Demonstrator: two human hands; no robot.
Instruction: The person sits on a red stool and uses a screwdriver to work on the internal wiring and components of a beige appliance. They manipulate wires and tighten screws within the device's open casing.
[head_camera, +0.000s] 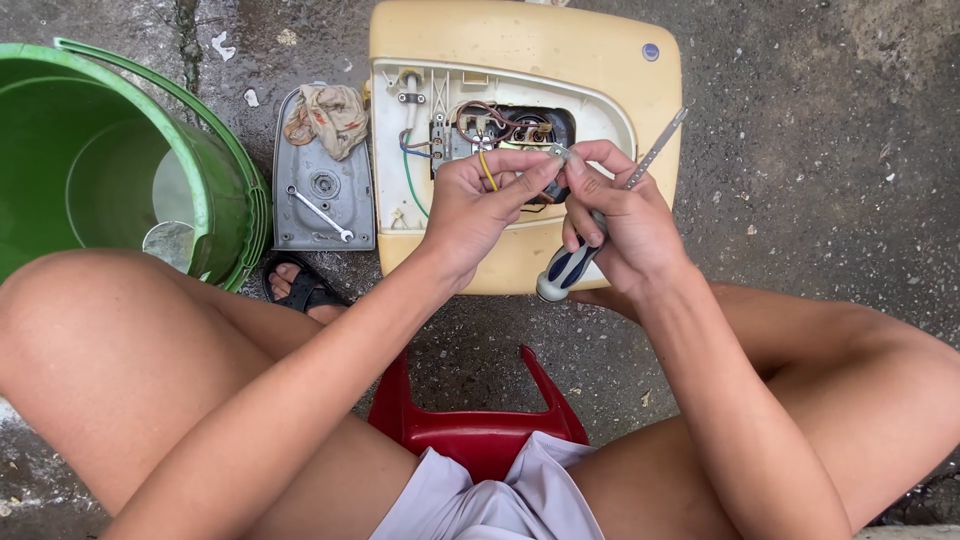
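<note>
Head view: my left hand (478, 200) is pinched closed on a yellow wire (487, 170) that rises from the open bay of the cream casing (520, 45). My right hand (612, 205) meets it just above that bay, fingertips closed on a small metal end piece (558, 153) where the wire ends, while the same hand keeps a screwdriver (600, 235) clamped in the palm, shaft pointing up and to the right past the casing edge. Other wires (478, 110) sit inside the bay, just behind my fingers.

To do this well, I judge I should hold the wire steady with the left hand, work the end piece with fingertips only, and keep the shaft away from the wiring.

Left of the casing lies a grey cover (322, 205) with a wrench (320, 212) and a rag (328, 118) on it; further left, a green bucket (215, 170). A red stool (480, 425) is well below the casing.
</note>
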